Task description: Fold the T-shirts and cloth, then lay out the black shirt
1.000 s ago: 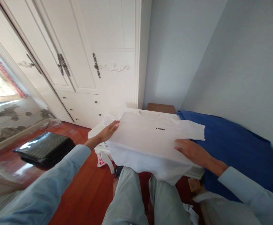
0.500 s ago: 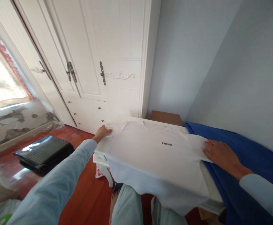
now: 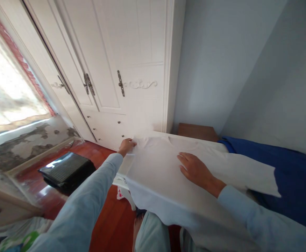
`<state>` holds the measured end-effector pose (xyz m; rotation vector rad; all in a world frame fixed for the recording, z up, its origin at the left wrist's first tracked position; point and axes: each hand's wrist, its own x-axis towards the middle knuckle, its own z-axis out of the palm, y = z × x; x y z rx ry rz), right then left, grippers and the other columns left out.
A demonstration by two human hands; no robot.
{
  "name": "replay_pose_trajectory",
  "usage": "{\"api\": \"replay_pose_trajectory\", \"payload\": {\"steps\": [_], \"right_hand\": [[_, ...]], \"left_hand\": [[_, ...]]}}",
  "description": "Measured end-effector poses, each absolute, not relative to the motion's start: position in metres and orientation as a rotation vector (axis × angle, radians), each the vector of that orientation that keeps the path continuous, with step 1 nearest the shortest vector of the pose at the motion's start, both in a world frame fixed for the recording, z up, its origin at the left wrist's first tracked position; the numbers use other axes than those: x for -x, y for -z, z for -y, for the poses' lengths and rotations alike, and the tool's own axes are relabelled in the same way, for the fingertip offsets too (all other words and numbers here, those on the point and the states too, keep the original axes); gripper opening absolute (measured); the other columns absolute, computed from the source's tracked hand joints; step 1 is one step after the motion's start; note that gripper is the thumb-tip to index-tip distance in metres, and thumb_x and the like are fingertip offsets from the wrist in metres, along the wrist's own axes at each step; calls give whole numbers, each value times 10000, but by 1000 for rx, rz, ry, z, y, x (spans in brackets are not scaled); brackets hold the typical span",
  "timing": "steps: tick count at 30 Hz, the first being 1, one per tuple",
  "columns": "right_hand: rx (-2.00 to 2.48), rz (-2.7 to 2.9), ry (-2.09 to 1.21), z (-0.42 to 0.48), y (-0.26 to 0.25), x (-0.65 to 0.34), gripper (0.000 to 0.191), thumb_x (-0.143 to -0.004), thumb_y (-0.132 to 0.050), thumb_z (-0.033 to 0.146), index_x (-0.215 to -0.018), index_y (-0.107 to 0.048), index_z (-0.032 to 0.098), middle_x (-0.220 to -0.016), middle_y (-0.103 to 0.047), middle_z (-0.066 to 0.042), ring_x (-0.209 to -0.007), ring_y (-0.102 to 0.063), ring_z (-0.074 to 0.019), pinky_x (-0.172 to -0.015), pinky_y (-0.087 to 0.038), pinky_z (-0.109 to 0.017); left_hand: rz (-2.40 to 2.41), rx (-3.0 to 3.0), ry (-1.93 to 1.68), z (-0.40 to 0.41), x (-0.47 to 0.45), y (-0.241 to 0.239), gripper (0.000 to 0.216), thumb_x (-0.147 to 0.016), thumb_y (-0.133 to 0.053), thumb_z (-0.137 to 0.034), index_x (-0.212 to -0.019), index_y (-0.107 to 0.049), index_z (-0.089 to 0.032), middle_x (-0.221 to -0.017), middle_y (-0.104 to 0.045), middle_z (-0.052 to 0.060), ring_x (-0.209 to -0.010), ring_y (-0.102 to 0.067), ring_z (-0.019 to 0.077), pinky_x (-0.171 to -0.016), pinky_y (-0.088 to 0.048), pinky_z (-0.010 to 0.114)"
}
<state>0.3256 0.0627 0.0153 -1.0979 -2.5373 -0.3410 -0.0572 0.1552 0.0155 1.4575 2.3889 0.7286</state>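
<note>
A white T-shirt lies spread over a narrow white table, its lower part hanging over the near edge. At the far left corner my left hand pinches the shirt's left sleeve. My right hand rests flat on the shirt's chest with fingers stretched out, and the printed word there is hidden. The sleeve on the right reaches over a blue cloth draped on the table's right end.
A white wardrobe stands behind the table, beside a brown wooden box. On the red floor at left sits a black ribbed case. A clear plastic bag is at lower left.
My right hand has let go of the right sleeve and moved left onto the chest, covering the print. That sleeve now lies stretched over the blue cloth. My left hand keeps its pinch.
</note>
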Motion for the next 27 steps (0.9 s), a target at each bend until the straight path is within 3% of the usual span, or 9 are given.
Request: {"api": "replay_pose_trajectory", "payload": {"steps": [4,8,12,18,21,27], "right_hand": [[1157,2565,207,-65,-2,-303,338,-915,-550,191,-1224,-658,107,-1286,-660,-183,-1182,-622,-293,-1049,-499,-445],[1190,2479,87,-67,16,-303,323,-953,-497,189,-1207,-674,101,-1285,-666,-167,-1207,-612,-268,-1089,-475,-423],[1203,2447,36,-67,21,-306,344,-956,-485,190,-1222,-676,84,-1299,-661,-177,-1224,-604,-277,-1103,-463,-442],[1192,2442,1,-67,18,-305,350,-948,-478,184,-1217,-687,103,-1295,-665,-178,-1233,-602,-279,-1099,-465,-455],[1173,2419,-8,-68,20,-306,341,-943,-480,182,-1201,-694,120,-1293,-667,-172,-1227,-604,-275,-1100,-462,-459],[1184,2446,-5,-68,18,-306,339,-946,-483,183,-1213,-677,106,-1303,-658,-170,-1238,-589,-267,-1113,-436,-422]], "left_hand": [[-2417,-1514,-783,-152,45,-26,237,-822,-667,-337,-1000,-730,-194,-1068,-758,98,-1016,-692,234,-784,-483,271],[-2378,-1640,-841,-145,24,-45,248,-870,-571,-262,-1052,-707,-162,-1076,-751,106,-1004,-686,220,-810,-490,269],[-2229,-1896,-819,-129,-14,-57,318,-843,-583,-198,-1145,-681,-224,-1127,-746,46,-1050,-675,200,-894,-484,263],[-1677,-2625,-181,-92,-64,-54,668,-853,-559,-179,-1499,-397,-227,-1320,-660,97,-1156,-648,252,-930,-502,337],[-1685,-2703,-12,-77,-70,-54,727,-843,-610,-271,-1519,-357,-180,-1330,-635,152,-1164,-636,304,-938,-504,390],[-1876,-2578,-114,-53,-40,-51,723,-841,-599,-576,-1412,-496,-143,-1294,-631,179,-1179,-608,338,-989,-490,445]]}}
